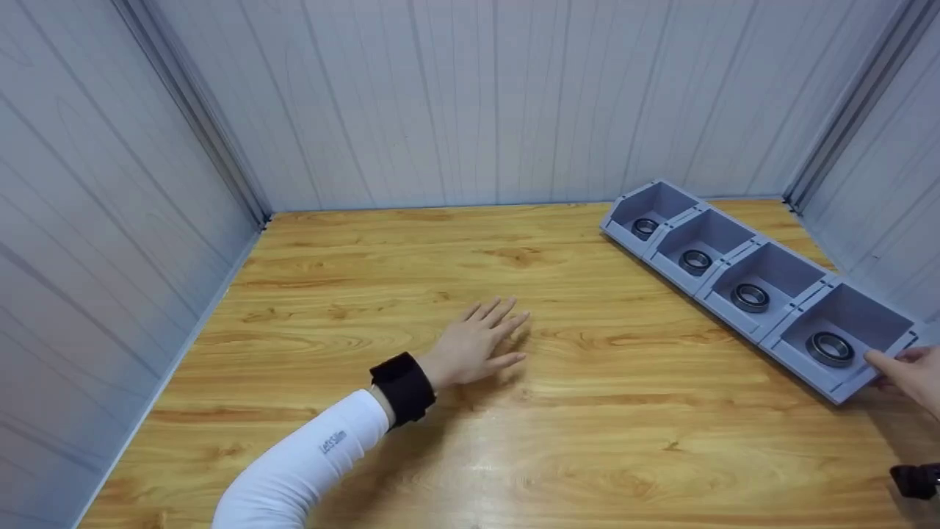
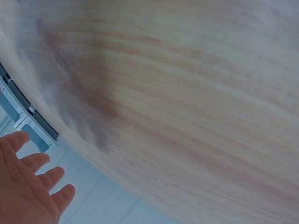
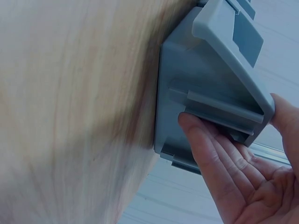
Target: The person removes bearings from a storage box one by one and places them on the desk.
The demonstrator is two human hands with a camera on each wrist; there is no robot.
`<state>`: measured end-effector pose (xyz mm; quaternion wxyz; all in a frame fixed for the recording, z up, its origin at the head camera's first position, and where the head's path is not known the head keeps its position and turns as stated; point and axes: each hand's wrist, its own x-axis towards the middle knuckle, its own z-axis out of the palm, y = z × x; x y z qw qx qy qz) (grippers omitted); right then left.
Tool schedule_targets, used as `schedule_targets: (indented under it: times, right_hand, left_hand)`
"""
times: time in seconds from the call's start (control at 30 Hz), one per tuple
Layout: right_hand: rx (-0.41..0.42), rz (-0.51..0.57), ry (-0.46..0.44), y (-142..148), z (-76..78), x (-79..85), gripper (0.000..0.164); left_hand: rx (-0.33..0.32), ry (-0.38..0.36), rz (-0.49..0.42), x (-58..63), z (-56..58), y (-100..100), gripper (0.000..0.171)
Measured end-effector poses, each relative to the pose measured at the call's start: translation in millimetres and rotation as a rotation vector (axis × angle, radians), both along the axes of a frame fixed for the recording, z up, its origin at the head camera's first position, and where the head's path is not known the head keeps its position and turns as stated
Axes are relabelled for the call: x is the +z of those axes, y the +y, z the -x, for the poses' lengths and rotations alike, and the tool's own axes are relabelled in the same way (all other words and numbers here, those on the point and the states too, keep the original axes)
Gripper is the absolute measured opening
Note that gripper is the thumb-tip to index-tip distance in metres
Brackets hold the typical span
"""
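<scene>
A row of joined grey storage bins [image 1: 778, 339] stands slanted on the right of the table, each bin with one ball bearing inside. The nearest ball bearing [image 1: 830, 348] is in the end bin by my right hand [image 1: 914, 375]. That hand pinches the bin's side wall, thumb over the top edge and fingers against the outer face, as the right wrist view shows on the end bin [image 3: 205, 79]. My left hand [image 1: 476, 344] is over the middle of the table, palm down with fingers spread, holding nothing. In the left wrist view, its fingers [image 2: 51, 177] are straight and apart.
The wood-grain table [image 1: 352, 294] meets pale panelled walls [image 1: 455, 103] at the back and both sides. The far end of the bin row comes close to the back wall. A black object [image 1: 916, 481] shows at the right edge, below my right hand.
</scene>
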<state>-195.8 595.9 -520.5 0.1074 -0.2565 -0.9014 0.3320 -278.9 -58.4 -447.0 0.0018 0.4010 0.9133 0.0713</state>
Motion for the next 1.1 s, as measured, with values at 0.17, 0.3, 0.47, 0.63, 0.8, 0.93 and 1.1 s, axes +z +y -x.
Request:
schedule_targets:
  times: [0.17,0.3,0.47,0.63,0.8,0.93,1.1]
  right_hand:
    - [0.023,-0.090,-0.043,4,0.5,-2.5,0.038]
    - [0.049,-0.179,-0.046,7,-2.1,-2.9,0.043]
    - [0.092,-0.154,-0.033,-2,-7.9,7.0,0.051]
    - [0.079,-0.215,-0.010,-17,-13.2,20.3,0.052]
    - [0.032,-0.285,-0.035,-3,-8.8,2.6,0.052]
    - [0.047,-0.194,-0.049,0,-8.5,0.1,0.051]
    - [0.085,-0.112,-0.067,-27,-17.7,28.7,0.044]
  left_hand:
    - [-0.009,-0.006,0.008,2.2,5.2,7,0.069]
    - [-0.023,-0.005,0.005,2.5,13.3,10,0.069]
    - [-0.037,-0.009,-0.004,2.2,23.4,15,0.069]
    - [-0.051,-0.017,-0.012,0.9,33.4,20,0.070]
    - [-0.063,-0.026,-0.023,-1.1,44.3,27,0.070]
    - [-0.070,-0.030,-0.027,-2.3,52.5,33,0.070]
    - [-0.085,-0.036,-0.030,-3.1,62.0,41,0.070]
